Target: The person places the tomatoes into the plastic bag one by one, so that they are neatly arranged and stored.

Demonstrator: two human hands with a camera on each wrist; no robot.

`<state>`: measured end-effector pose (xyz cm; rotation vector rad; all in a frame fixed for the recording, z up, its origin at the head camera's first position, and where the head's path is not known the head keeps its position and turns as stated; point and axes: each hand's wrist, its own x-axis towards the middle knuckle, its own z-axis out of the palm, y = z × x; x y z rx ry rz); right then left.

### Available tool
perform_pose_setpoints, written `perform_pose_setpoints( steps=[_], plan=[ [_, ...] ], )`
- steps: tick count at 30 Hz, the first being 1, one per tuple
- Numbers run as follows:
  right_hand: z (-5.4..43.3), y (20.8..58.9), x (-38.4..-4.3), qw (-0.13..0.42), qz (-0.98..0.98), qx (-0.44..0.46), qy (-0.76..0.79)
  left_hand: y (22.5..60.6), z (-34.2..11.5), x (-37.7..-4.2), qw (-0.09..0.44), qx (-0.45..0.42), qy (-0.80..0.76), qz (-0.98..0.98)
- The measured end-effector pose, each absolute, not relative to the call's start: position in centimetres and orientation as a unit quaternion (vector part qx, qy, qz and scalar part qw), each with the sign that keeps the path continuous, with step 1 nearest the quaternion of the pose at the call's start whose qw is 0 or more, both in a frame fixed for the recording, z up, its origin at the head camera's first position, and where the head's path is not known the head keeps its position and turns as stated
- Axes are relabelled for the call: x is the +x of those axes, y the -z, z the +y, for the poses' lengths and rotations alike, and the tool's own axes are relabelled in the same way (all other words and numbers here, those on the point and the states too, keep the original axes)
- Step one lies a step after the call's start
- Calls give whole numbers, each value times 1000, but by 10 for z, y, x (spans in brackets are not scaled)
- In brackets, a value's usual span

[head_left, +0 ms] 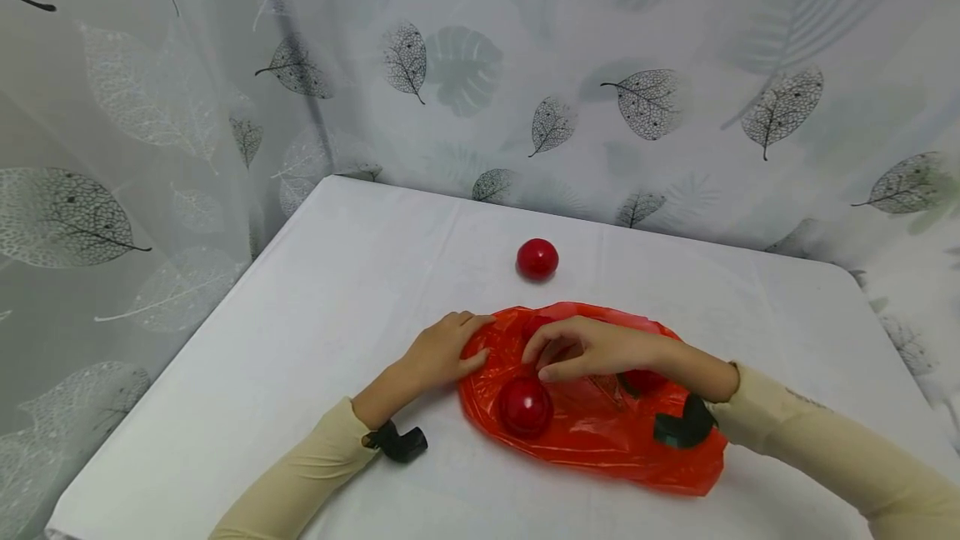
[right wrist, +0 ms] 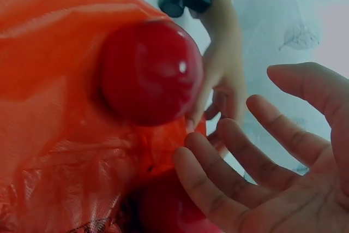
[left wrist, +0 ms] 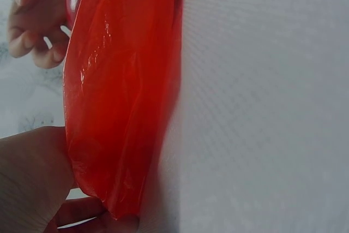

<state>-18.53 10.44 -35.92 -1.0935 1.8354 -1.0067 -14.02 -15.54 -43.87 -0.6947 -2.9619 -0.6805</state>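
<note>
A red-orange plastic bag point(head_left: 600, 440) lies flat on the table. My left hand point(head_left: 442, 352) grips its left edge, fingers on the far side and partly under the plastic in the left wrist view. A shiny red ball point(head_left: 525, 405) rests on the bag near that edge. Just above it hovers my right hand point(head_left: 588, 348), holding nothing; its fingers are spread and loosely bent in the right wrist view. Another red ball point(right wrist: 169, 205) sits close to its fingertips. More red point(head_left: 643, 380) shows at the bag beneath the right forearm, partly hidden.
One red ball point(head_left: 537, 259) stands alone on the white table point(head_left: 375, 273) behind the bag. Black straps with small devices point(head_left: 405, 445) sit on both wrists. A leaf-patterned curtain point(head_left: 555, 48) hangs beyond the table's back and left edges.
</note>
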Motion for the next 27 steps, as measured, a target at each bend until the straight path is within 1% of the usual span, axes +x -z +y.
perform_pose_setpoints(
  steps=[7,16,23,27],
  plan=[
    [105,358,-202,373,717,-392,439,438,-156,-141,20,-229,225,-947],
    [110,352,-218,355,732,-355,461,439,-156,-141,15,-225,219,-949],
    [115,352,-232,350,738,-308,488,440,-156,-142,15,-227,221,-948],
    [117,353,-241,335,748,-308,484,440,-156,-142,12,-228,221,-948]
  ],
)
